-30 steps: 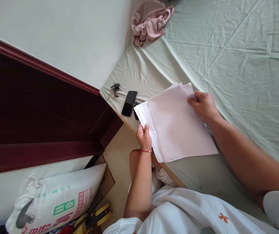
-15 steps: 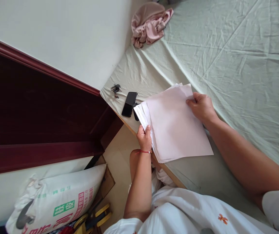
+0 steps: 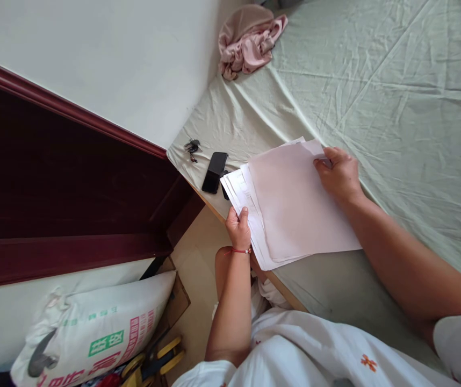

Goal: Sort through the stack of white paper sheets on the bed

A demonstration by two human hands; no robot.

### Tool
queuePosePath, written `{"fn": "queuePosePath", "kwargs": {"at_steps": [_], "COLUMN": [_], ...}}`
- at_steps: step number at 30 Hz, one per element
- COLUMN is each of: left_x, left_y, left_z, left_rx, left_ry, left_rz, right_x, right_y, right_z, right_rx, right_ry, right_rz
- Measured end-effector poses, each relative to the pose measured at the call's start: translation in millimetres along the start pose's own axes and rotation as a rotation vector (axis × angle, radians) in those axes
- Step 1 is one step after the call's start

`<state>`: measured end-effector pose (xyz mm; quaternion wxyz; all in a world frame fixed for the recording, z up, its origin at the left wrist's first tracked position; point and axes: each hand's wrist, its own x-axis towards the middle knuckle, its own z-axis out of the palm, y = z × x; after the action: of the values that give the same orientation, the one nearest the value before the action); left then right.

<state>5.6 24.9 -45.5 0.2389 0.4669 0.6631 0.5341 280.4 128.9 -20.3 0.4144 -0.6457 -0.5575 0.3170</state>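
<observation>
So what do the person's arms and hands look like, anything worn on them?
Both arms are bare from the short white sleeves down. The left hand has a thin red string bracelet with a small pale bead at the wrist. The right hand shows no ring, watch or band. The white shirt carries small orange-red embroidered marks.

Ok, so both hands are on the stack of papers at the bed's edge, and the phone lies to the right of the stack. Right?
Not quite. In the head view the phone lies to the left of the papers, not the right, near the keys. The rest holds: the left hand grips the stack's near edge and the right hand holds its far corner, at the edge of the bed.
</observation>
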Motion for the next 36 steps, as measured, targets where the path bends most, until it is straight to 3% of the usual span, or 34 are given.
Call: {"fn": "queuePosePath", "kwargs": {"at_steps": [18,36], "left_x": [0.3,-0.1], "left_y": [-2.9,0.6], "left_z": [-0.4,1.1], "left_rx": [-0.022,0.061], "left_ry": [-0.008,-0.064], "left_rz": [-0.008,-0.016], "right_x": [-3.8,-3.9], "right_y": [-1.4,3.7], "right_z": [1.4,6.4], "right_rx": [0.299,0.261], "right_ry": [-0.104,-0.103], "right_rz": [0.107,0.076]}}
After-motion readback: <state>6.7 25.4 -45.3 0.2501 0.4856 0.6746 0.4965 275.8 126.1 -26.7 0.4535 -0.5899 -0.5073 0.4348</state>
